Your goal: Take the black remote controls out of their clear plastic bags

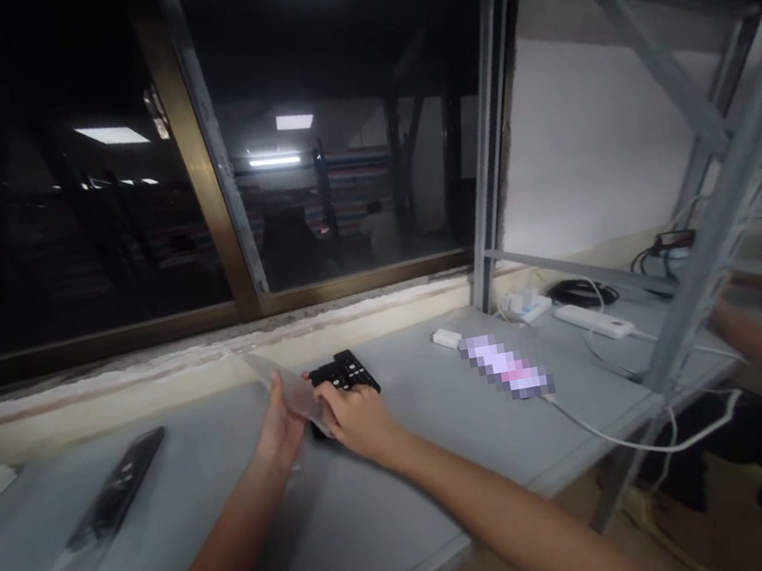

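Observation:
A thin, translucent plastic bag [299,395] is held up over the grey table. My left hand [280,427] is closed around its left side, fingers partly behind the plastic. At the other edge, my right hand [360,418] pinches the bag with bent fingers. Just beyond my hands lie black remote controls [358,370] with small buttons, partly hidden by the bag and my right hand. Off to the left rests another black remote control [118,485], apparently in clear plastic wrapping, touched by neither hand.
On the right of the table [445,450] lie a phone [504,367] with a white cable, a white power strip [593,322] and a coiled black cable [583,293]. A metal shelf post [718,161] rises at the right. Beyond it is another person's arm [760,344]. Windows line the back.

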A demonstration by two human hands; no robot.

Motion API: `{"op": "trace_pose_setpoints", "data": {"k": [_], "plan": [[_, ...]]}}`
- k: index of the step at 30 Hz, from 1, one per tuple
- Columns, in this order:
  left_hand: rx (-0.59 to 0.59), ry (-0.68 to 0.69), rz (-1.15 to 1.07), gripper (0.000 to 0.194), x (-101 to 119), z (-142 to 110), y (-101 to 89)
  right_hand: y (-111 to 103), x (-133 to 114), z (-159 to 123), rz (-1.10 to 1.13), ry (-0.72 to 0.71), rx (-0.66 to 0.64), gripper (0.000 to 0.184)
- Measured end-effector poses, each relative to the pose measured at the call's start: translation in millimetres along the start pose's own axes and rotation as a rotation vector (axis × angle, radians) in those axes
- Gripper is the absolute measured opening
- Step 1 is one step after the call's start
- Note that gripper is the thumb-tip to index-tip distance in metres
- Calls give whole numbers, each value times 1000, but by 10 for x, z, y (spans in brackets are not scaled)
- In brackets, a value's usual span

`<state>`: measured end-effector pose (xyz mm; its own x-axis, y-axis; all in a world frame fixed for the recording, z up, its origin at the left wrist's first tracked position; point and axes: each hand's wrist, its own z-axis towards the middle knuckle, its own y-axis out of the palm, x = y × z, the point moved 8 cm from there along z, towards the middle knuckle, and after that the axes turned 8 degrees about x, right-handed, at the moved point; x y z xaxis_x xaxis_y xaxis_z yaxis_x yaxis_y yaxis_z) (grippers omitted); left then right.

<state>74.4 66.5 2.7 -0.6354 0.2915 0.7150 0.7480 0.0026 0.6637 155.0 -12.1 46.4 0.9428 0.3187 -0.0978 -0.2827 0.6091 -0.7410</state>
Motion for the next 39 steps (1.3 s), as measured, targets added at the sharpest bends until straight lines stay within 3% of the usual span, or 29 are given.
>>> {"op": "trace_pose_setpoints", "data": {"k": [4, 7, 11, 13, 17, 19, 22, 25, 31, 35, 39], "plan": [[-31, -30, 39, 49, -71, -61, 81, 13, 24, 4, -31, 14, -23, 30], [-10, 19, 55, 42, -28, -55, 80, 22, 18, 6, -16, -38, -25, 30], [133, 112, 15, 33, 199, 50, -120, 13, -43, 5, 99, -162, -24, 36], [227, 143, -28, 30, 353, 104, -277, -15, -11, 26, 148, -159, 11, 35], [349, 198, -91, 27, 630, 164, -560, 37, 374, 65, 94, 126, 74, 29], [370, 201, -87, 24, 694, 180, -647, 165, 625, 29, 49, 293, 16, 33], [368, 187, -69, 18, 698, 191, -688, 400, 918, -74, 24, 474, -170, 37], [355, 158, -58, 16, 647, 196, -665, 494, 1030, -138, 12, 519, -264, 37], [320, 133, -100, 16, 620, 233, -645, 427, 1083, -138, -40, 486, -178, 44], [304, 160, -175, 19, 666, 236, -670, 359, 1156, -41, 223, 538, -34, 35], [331, 181, -260, 18, 706, 195, -713, 301, 1056, 78, 770, 584, -31, 39]]}}
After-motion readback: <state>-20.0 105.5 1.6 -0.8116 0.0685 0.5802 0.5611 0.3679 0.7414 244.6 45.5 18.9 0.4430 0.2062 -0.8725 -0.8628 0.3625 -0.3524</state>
